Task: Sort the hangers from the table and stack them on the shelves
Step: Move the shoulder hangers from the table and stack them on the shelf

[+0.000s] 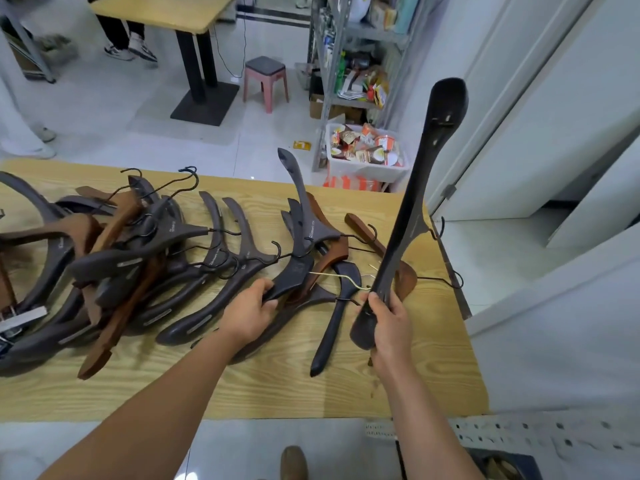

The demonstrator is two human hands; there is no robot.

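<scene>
Grip, right hand (388,323): fingers and thumb wrapped round the lower end of a black hanger (412,216), held raised and near upright, hook pointing right past the table edge.
Grip, left hand (251,315): closed on the near tip of a dark hanger (294,275) lying flat, not yet lifted.
Around the left grip: reddish-brown hanger (334,251) partly underneath; gold wire hook (341,277) just beside; several black hooks crossing one another.
Rest of the work: pile of hangers (121,265), dark and brown mixed, heaped across the left of the wooden table (242,393).
Shelves: metal shelves (349,32) beyond the table's far right corner, crowded with packets; perforated grey rail (519,431) near the right elbow, possibly another shelf; intended one impossible to tell.
Step in hand: probably pairing a second dark hanger with the raised one.
Doing it well: lift the flat hanger straight up before drawing it away, to free its hook from the neighbours; lay it against the raised one, hooks on the same side; keep brown ones apart.
Risk: tangled hooks likely to drag other hangers along.
</scene>
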